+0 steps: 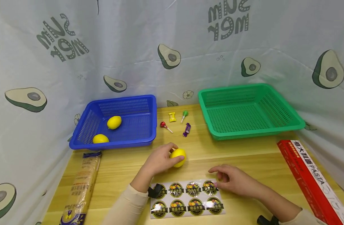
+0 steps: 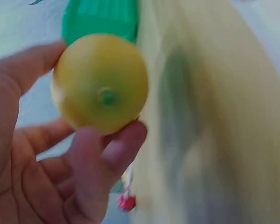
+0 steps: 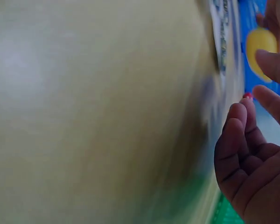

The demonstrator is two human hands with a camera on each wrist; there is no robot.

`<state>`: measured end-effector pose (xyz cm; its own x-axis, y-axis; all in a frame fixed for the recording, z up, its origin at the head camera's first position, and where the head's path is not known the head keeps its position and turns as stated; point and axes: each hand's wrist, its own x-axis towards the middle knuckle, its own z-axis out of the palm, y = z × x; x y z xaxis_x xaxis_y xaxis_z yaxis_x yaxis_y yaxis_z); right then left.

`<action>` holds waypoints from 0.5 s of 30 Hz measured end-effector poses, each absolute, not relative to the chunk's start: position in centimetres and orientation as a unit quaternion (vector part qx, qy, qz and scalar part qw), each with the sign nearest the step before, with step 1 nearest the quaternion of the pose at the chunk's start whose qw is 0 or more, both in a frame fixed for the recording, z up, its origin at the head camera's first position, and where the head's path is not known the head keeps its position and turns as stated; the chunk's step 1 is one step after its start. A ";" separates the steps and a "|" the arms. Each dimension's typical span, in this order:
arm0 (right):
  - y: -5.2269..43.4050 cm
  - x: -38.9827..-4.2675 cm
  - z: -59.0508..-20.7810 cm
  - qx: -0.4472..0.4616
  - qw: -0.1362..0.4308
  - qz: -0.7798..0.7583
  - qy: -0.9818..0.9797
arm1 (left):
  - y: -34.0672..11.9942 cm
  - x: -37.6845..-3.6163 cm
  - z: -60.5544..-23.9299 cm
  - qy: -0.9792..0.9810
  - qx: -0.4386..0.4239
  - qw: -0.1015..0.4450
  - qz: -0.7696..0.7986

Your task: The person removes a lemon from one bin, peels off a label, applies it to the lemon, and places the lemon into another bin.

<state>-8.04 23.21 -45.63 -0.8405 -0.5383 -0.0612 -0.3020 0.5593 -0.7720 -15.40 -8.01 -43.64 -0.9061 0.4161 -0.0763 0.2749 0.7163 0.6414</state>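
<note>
My left hand (image 1: 167, 156) grips a yellow lemon (image 1: 179, 157) just above the wooden table, thumb and fingers curled round it. The left wrist view shows the same lemon (image 2: 100, 84) close up, pinched between thumb and fingers (image 2: 107, 154). My right hand (image 1: 225, 176) hovers at the top right corner of a sheet of round fruit stickers (image 1: 187, 200), its fingers loosely bent and holding nothing. In the blurred right wrist view the right hand (image 3: 256, 135) is relaxed and empty.
A blue basket (image 1: 149, 109) at the back left holds two lemons (image 1: 114, 122) (image 1: 100, 138). An empty green basket (image 1: 284, 125) stands back right. Several candies (image 1: 177, 122) lie between them. A red pasta box (image 1: 309, 175) lies right, a spaghetti pack (image 1: 82, 187) left.
</note>
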 end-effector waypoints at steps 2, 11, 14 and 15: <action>23.2 -7.8 -45.9 -0.246 0.160 -0.398 0.869 | -7.3 -15.7 -44.1 0.924 0.171 0.102 0.327; 22.4 -7.6 -46.0 -0.275 0.150 -0.305 0.899 | -6.5 -16.0 -44.9 0.929 0.140 0.105 0.327; 22.2 -7.7 -45.9 -0.285 0.136 -0.278 0.907 | -6.5 -16.0 -44.9 0.928 0.140 0.107 0.329; 22.1 -7.7 -45.9 -0.284 0.135 -0.274 0.909 | -6.5 -16.0 -44.9 0.928 0.138 0.109 0.329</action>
<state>-7.67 22.12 -45.87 -0.8017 -0.5908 -0.0905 -0.4427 0.6887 -0.5741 -16.03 -6.52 -44.88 -0.9380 0.3285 -0.1106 0.1855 0.7453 0.6405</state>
